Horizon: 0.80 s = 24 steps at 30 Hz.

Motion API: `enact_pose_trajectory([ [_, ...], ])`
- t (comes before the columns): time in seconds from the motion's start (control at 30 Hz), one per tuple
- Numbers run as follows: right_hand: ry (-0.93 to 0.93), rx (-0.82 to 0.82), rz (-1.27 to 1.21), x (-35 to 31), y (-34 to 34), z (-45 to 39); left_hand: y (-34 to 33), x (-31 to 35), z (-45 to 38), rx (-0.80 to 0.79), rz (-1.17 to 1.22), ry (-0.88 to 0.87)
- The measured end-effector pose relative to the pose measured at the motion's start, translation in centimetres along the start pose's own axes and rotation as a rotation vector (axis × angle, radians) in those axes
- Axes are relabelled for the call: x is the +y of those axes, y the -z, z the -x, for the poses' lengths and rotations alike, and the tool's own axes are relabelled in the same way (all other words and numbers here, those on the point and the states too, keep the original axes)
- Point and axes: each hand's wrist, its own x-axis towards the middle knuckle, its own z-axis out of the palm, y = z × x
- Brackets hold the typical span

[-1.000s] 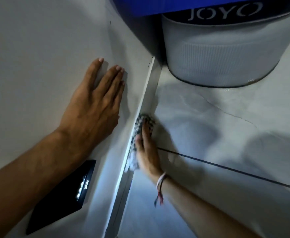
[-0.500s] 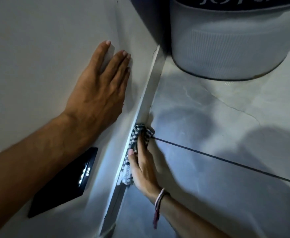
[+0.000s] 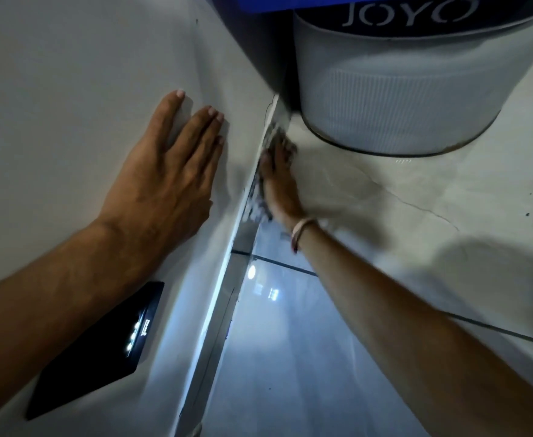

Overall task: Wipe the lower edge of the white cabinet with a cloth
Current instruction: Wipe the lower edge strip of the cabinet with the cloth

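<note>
The white cabinet [image 3: 69, 74] fills the left half of the head view; its lower edge [image 3: 227, 272] runs diagonally down to the floor. My left hand [image 3: 167, 178] lies flat on the cabinet face, fingers spread, holding nothing. My right hand [image 3: 279, 181] presses a checked grey-and-white cloth [image 3: 260, 206] against the lower edge near its far end, close to the tub. The hand and cloth are blurred by motion, and the cloth is mostly hidden under the palm. A pale band circles the right wrist.
A large white tub marked JOYO [image 3: 410, 89] stands on the floor just beyond the edge's far end. A black panel with small lights [image 3: 101, 348] sits on the cabinet face under my left forearm. Glossy floor tiles [image 3: 416, 231] with dark grout lines spread to the right.
My right hand has slid the cloth along the lower edge away from me, from beside the grout line to near the tub. My left hand stays flat on the cabinet.
</note>
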Motion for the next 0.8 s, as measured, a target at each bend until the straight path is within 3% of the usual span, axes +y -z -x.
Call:
enact_pose_trajectory([
  [0.17, -0.019, -0.164, -0.025, 5.8, -3.2, 14.2, -0.2, 0.1, -0.1, -0.002, -0.047, 0.009],
  [0.23, -0.044, -0.163, 0.005, 4.7, -2.2, 12.0, -0.3, 0.1, -0.1, 0.002, -0.053, 0.009],
  [0.4, -0.022, -0.119, 0.208, -1.0, 3.5, -4.2, -0.3, -0.4, -0.2, 0.023, -0.013, 0.012],
  [0.5, -0.042, -0.214, 0.213, -1.5, 5.2, -5.6, -0.2, -0.7, 0.8, -0.001, 0.047, -0.005],
  [0.67, -0.023, -0.243, 0.191, 1.3, 0.7, 4.4, -0.5, -0.1, 5.4, 0.064, 0.276, 0.095],
  [0.8, -0.016, -0.229, 0.147, 5.9, -5.6, 19.3, -1.2, 3.6, 12.4, 0.273, 0.45, 0.293],
])
